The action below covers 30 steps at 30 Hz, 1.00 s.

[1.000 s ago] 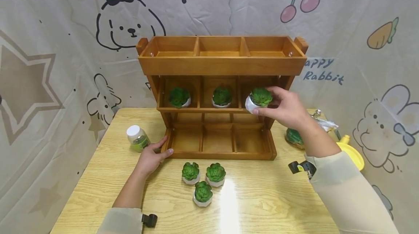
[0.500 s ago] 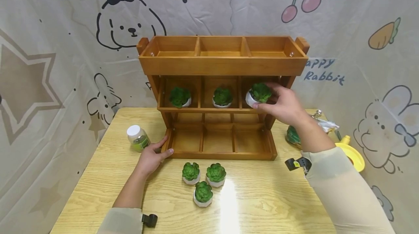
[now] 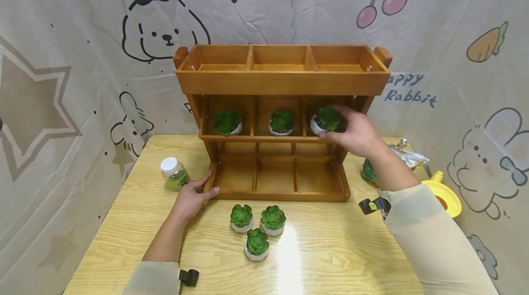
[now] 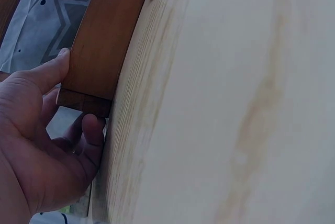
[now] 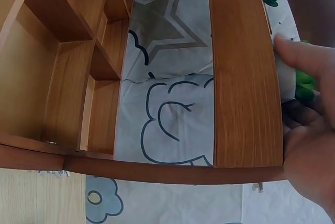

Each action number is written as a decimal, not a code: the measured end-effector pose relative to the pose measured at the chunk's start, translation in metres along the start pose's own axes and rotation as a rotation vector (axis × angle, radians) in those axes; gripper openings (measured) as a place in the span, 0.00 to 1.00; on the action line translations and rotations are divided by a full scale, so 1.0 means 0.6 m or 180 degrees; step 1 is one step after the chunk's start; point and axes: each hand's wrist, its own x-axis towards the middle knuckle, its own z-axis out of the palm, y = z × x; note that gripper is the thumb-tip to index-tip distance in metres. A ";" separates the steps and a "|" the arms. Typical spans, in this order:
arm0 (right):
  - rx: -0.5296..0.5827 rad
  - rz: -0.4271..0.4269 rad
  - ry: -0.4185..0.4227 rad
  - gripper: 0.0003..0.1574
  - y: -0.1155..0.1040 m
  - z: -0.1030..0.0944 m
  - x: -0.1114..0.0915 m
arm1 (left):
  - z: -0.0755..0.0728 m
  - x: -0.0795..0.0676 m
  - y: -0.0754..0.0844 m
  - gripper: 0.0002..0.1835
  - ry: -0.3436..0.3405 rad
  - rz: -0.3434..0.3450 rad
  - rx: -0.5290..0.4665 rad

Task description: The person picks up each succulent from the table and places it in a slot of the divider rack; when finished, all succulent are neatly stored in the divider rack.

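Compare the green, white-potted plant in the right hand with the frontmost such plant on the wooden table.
The right hand grips the held plant; the frontmost plant is untouched. The held plant is at the middle tier of the brown wooden rack; the frontmost plant stands on the table. Both have green leaves and white pots.

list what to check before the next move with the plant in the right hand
1. Right hand has hold of the plant: ok, thumb against the pot.
2. Plant lined up with the right compartment of the middle tier: ok.
3. Pot's base flat on the compartment floor: cannot tell, the base is hidden.
4. Left hand on the wooden shelf: ok, at its lower left corner.
5. Three other plants in compartments: not ok, they stand on the table.
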 end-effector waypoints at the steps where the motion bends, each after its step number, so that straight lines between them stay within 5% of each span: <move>1: -0.0028 0.0004 -0.0028 0.48 -0.001 0.000 0.000 | 0.000 0.000 0.000 0.41 -0.0005 0.0000 0.0002; 14: -0.0139 0.0008 -0.0249 0.46 -0.006 -0.001 0.000 | 0.001 0.001 -0.002 0.42 0.0016 0.0010 0.0023; 30: 0.0124 -0.0014 -0.0071 0.50 0.001 0.006 -0.019 | 0.001 0.001 -0.005 0.43 0.0031 0.0016 0.0005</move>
